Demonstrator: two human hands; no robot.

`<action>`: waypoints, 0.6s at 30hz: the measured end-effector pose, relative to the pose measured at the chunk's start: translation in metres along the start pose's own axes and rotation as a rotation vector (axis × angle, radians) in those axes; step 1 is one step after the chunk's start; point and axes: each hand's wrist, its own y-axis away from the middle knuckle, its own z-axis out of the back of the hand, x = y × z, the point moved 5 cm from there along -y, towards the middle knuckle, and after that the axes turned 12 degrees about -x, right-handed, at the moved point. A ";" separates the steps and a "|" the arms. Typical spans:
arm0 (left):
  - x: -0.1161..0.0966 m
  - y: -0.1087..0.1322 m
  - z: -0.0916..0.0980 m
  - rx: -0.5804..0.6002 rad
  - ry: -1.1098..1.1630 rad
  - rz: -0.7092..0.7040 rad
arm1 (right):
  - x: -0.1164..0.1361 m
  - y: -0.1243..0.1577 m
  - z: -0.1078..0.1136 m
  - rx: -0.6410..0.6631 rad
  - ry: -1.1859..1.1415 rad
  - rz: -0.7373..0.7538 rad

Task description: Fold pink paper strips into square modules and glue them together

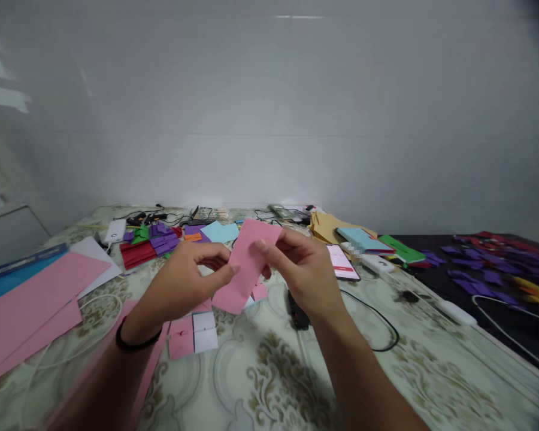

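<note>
A pink rectangular piece of paper [247, 263] is held up, tilted, above the table. My left hand [191, 275] pinches its left edge, thumb in front and fingers behind. On the opposite side my right hand [303, 266] grips the paper near its upper right, the thumb pressed on its face. Below my left hand lie small folded squares, one pink [182, 336] and one white [205, 332]. A dark object [299, 311] lies under my right hand, partly covered by it.
Large pink sheets [31, 311] lie at the left over a blue sheet [9, 286]. Red folded papers [138, 254] and purple ones [164, 239] sit further back. At right are a phone [342, 263], a black cable [386, 323] and an envelope stack [336, 225]. A wall stands behind.
</note>
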 end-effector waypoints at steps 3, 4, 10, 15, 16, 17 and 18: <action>0.000 0.000 0.000 0.012 -0.029 0.009 | 0.001 0.000 0.002 -0.004 0.029 -0.006; 0.000 0.000 0.000 0.015 -0.029 0.009 | 0.001 -0.001 0.003 -0.005 0.036 -0.005; 0.001 0.000 0.000 0.019 -0.030 0.012 | 0.001 -0.001 0.002 0.022 0.092 0.016; 0.001 0.001 0.002 -0.011 -0.071 0.015 | -0.001 0.000 -0.001 0.071 0.128 0.013; 0.000 0.001 0.003 -0.014 -0.070 0.012 | -0.002 0.000 -0.001 0.070 0.135 0.015; 0.000 0.001 0.003 -0.017 -0.066 0.006 | -0.002 0.000 0.000 0.068 0.143 0.018; 0.000 0.001 0.003 -0.020 -0.059 0.000 | -0.002 0.000 0.000 0.066 0.151 0.020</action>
